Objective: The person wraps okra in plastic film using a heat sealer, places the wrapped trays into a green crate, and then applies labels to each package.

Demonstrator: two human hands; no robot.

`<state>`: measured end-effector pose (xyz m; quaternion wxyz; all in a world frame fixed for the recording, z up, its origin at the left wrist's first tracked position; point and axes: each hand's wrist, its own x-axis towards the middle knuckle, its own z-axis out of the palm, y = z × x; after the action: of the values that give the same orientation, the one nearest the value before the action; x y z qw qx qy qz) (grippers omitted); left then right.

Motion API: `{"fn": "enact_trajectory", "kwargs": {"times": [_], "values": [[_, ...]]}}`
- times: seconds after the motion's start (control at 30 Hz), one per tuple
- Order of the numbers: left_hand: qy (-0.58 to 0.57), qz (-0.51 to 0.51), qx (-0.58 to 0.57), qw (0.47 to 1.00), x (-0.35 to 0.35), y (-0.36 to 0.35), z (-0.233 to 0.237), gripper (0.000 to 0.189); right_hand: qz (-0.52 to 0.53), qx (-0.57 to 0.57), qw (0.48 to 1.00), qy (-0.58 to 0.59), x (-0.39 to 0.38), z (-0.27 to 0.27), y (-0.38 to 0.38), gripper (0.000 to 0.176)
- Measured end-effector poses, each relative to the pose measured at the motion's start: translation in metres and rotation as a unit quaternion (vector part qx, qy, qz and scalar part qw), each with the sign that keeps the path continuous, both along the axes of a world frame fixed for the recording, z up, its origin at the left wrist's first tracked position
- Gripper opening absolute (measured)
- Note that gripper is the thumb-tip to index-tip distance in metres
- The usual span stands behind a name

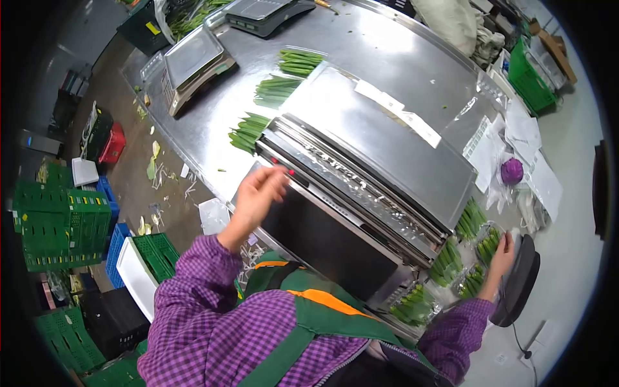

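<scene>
The clear-wrapped packs of greens point(445, 264) lie right of centre in the frame, bunched along the end of the long metal machine point(351, 177), a placing that seems to keep them within easy reach of your right hand point(503, 257). That hand is at the outer edge of the group, its fingers lightly bent beside the nearest pack point(490, 245); whether they pinch its film or only rest near it can't be made out. Your left hand point(256, 197) is left of centre, over the machine's near corner, fingers half curled and loosely spread, with nothing visible between them. Its fingertips come close to two small red spots on the machine's edge, but contact there is unclear. The machine's black plate point(322, 235) faces you, likely set so you can work over it without stretching. Past the machine's left end, more bunches of long greens point(277, 89) line up in a row, probably kept apart from the packs on the right for order. Farther out, two scales point(193, 57) point(264, 14) stand on the steel table point(374, 42) at the upper left, and green crates point(61, 222) are stacked at the left edge of the frame
</scene>
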<state>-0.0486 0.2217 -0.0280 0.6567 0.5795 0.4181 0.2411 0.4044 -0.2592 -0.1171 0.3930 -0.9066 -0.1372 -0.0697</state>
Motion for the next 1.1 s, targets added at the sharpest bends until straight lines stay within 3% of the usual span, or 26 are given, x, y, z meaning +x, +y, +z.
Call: {"fn": "enact_trajectory", "kwargs": {"times": [0.07,0.13,0.2,0.27,0.33,0.37,0.43,0.53,0.67,0.73,0.83,0.97,1.1], "values": [[-0.020,0.063,0.058,0.996,-0.014,0.053,-0.013,0.023,0.013,0.179,0.975,0.132,-0.061,0.041,0.073,0.032],[-0.007,0.116,0.137,0.984,-0.028,0.109,-0.041,0.022,0.046,0.214,0.960,0.173,-0.125,0.075,0.145,0.028],[0.103,0.139,0.260,0.950,-0.042,0.166,-0.075,0.028,0.109,0.187,0.954,0.210,-0.196,0.106,0.216,0.024],[0.154,0.140,0.284,0.936,-0.057,0.221,-0.121,0.029,0.195,0.193,0.921,0.277,-0.256,0.111,0.272,0.022],[0.317,0.122,0.335,0.879,-0.067,0.266,-0.170,0.030,0.266,0.198,0.865,0.376,-0.314,0.115,0.328,0.021],[0.315,0.116,0.329,0.883,-0.071,0.275,-0.172,0.030,0.315,0.176,0.844,0.398,-0.339,0.116,0.354,0.022],[0.270,-0.012,0.200,0.942,-0.075,0.290,-0.168,0.032,0.378,0.143,0.795,0.452,-0.379,0.115,0.406,0.023],[0.261,-0.051,0.184,0.946,-0.088,0.294,-0.162,0.033,0.441,0.149,0.749,0.472,-0.419,0.090,0.477,0.032],[0.245,-0.021,0.213,0.946,-0.137,0.329,-0.183,0.034,0.380,0.049,0.852,0.357,-0.439,0.010,0.566,0.057],[0.261,-0.018,0.204,0.943,-0.160,0.337,-0.174,0.034,0.307,-0.005,0.921,0.240,-0.445,-0.049,0.605,0.057],[0.268,-0.030,0.163,0.949,-0.185,0.346,-0.169,0.035,0.278,-0.100,0.902,0.314,-0.443,-0.080,0.647,0.053],[0.219,-0.045,0.096,0.970,-0.206,0.349,-0.139,0.041,0.327,-0.055,0.897,0.292,-0.446,-0.083,0.653,0.049],[0.134,-0.053,0.081,0.986,-0.208,0.342,-0.076,0.039,0.316,0.069,0.856,0.404,-0.438,-0.002,0.632,0.047]]}}
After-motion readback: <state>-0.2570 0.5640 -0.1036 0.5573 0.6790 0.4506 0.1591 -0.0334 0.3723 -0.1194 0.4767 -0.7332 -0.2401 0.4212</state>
